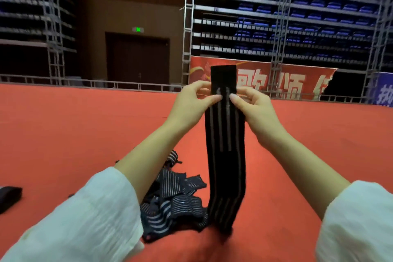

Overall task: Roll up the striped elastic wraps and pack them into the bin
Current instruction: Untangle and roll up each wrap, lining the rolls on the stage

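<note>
While one black striped wrap (225, 140) is held upright above the red floor (63, 134), its upper part is pinched from both sides: by the left hand (192, 102) on its left edge and by the right hand (255, 108) on its right edge, thumbs pressed on the front. Its lower end hangs down to the floor. A pile of other striped wraps (172, 204) is seen just beside that end, partly hidden by the left white sleeve (85, 219).
</note>
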`<move>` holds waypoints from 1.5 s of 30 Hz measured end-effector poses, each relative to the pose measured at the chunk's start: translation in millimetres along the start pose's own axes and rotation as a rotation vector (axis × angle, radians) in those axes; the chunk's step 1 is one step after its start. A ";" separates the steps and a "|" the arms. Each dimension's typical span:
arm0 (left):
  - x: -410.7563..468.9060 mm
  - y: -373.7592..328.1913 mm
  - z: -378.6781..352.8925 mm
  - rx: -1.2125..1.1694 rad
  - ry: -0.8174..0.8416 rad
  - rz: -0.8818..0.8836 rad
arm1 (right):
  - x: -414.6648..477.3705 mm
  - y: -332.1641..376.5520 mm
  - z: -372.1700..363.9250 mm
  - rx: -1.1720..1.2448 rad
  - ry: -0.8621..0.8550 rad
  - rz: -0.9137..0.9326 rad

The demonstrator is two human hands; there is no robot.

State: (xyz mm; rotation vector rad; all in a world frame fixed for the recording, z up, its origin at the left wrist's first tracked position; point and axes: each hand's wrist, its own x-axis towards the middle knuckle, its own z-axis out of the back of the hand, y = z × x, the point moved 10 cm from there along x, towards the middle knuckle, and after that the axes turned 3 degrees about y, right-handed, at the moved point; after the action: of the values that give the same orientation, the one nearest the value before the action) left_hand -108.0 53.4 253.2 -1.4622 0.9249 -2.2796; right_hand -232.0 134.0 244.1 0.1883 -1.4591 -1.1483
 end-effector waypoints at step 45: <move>-289.7 393.5 277.6 0.448 -0.198 1.011 | -131.8 -268.0 -464.0 -0.527 0.860 -0.506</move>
State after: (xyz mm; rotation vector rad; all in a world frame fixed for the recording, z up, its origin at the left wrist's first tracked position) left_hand 227.6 -187.7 -127.8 -0.7300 0.7610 -1.4204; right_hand 58.4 -151.9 -127.9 0.6153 -0.3286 -1.5484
